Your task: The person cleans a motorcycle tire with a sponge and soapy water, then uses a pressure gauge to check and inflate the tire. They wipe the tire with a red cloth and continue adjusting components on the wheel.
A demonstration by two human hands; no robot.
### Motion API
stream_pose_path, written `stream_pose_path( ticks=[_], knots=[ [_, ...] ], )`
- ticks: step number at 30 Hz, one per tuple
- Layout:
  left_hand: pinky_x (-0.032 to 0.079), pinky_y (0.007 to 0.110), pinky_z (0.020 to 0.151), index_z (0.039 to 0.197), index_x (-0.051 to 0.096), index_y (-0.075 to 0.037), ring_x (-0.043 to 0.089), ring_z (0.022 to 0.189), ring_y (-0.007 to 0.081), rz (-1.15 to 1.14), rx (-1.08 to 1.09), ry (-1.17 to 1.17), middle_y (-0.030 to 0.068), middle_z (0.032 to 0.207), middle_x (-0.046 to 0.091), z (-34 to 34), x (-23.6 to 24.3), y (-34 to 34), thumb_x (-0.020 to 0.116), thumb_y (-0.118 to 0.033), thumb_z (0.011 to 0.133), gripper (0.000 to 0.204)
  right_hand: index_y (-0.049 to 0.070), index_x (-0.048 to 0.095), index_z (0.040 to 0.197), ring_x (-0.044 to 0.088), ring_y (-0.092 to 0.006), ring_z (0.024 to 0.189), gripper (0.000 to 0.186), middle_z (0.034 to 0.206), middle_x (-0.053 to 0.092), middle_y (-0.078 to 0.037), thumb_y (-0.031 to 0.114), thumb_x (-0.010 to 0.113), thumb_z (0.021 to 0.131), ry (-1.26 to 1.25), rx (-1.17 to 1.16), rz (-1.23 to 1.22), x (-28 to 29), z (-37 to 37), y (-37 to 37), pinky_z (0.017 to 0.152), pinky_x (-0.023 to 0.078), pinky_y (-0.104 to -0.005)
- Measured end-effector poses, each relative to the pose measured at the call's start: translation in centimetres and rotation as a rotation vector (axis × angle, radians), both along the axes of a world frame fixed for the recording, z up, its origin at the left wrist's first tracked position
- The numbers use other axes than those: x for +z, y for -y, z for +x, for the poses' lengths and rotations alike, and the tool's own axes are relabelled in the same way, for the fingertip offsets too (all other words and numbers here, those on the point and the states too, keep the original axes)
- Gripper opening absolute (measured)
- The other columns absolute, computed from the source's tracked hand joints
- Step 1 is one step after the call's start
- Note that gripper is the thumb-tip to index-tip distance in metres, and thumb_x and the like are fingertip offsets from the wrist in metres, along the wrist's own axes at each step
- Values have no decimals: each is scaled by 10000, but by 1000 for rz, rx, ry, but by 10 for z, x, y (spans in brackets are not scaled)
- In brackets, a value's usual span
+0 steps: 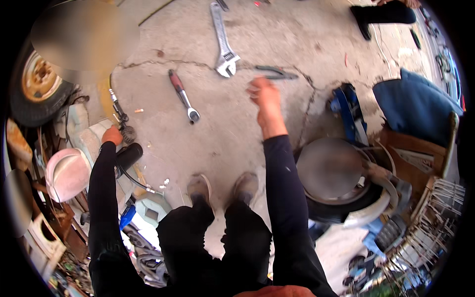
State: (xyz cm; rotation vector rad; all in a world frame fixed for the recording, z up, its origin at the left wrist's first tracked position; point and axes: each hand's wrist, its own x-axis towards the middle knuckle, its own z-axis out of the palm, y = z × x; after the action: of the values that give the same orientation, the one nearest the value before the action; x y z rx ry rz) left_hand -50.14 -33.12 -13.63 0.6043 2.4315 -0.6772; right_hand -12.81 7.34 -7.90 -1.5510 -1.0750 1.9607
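R hand [267,99] loosely open just below slim dark metal pliers [285,75], upper ctr; L hand [113,135] by dark round-headed metal tool [122,119], mid-left, grip can't tell

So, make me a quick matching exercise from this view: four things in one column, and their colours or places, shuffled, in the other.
Things:
1. Adjustable wrench
2. Ratchet
3. Pliers
4. Wheel

Descriptions:
A. Dark, on the floor just beyond the right hand
B. Black tyre around a rusty orange-and-cream rim, far left
C. Silver from end to end
D. Partly red handle with a silver head

Pairs: 1-C, 2-D, 3-A, 4-B
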Motion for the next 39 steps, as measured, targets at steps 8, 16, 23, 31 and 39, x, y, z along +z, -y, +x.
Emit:
stream_pose_path(
  ticks=[8,16,23,31,39],
  knots=[
    [488,482,905,1017,623,35,621,1033,439,153,242,55,296,1031,659,-5,22,6,548,-170,840,281,-20,565,1225,655,-194,938,427,1078,681,-116,316,575,961,190,141,-361,59,57,77,798,496,-322],
    [495,505,861,970,690,2,624,994,449,463,379,-14,278,1017,664,-52,171,-64,515,-241,858,320,-46,566,1223,671,-203,886,462,1038,683,-133,326,591,950,412,321,-410,183,162,157,752,509,-315],
    [509,308,624,1162,657,-55,560,659,134,884,828,527,12,790,583,-64,457,-115,519,-121,925,282,-37,615,1065,625,-139,714,299,849,668,-63,237,604,944,545,379,-228,363,192,185,611,482,-272],
    [529,274,684,971,636,0,580,630,116,1094,861,817,43,786,612,-118,736,-84,518,-68,834,193,-67,455,1297,633,-406,973,669,1118,637,-241,284,757,814,625,821,299,412,29,90,875,517,-417],
    [485,289,725,1078,681,3,591,758,121,889,303,1030,71,859,665,-132,867,-161,580,-96,873,249,12,292,1467,436,-353,1312,932,1381,479,-206,225,790,709,47,1192,1310,611,-372,16,1119,314,-442]
  ],
)
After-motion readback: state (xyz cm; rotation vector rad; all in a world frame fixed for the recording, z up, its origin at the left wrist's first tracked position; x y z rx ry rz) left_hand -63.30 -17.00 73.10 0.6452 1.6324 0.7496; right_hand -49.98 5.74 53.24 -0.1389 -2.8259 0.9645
